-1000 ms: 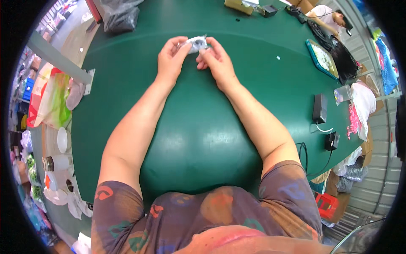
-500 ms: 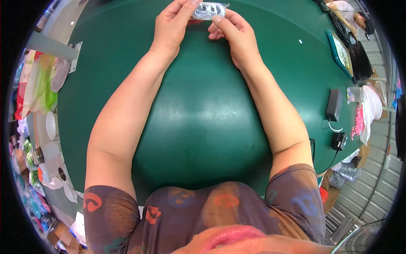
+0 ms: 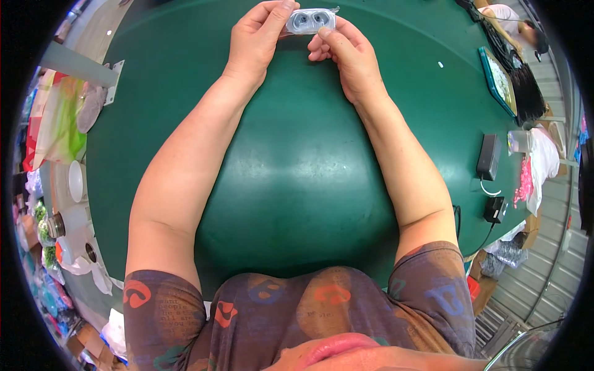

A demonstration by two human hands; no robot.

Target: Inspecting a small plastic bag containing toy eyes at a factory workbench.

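Observation:
Over the far part of the green table, I hold up a small oblong clear plastic pack. Two round, dark-centred shapes sit side by side in it; their kind I cannot make out. My left hand grips the pack's left end, thumb along its near side. At the lower right edge, my right hand pinches it with the thumb on its face. The other right fingers curl loosely below it, and some fingertips are hidden behind the pack.
At the right lie a black power adapter, a smaller black plug box and a teal-edged tray of pale pieces. A small white bit lies nearer. Another person works at the far right. A metal bracket stands at the left edge.
The pack has tilted and moved slightly right and nearer, so its two round shapes now show clearly instead of glare. Both hands have shifted a little with it, keeping their hold.

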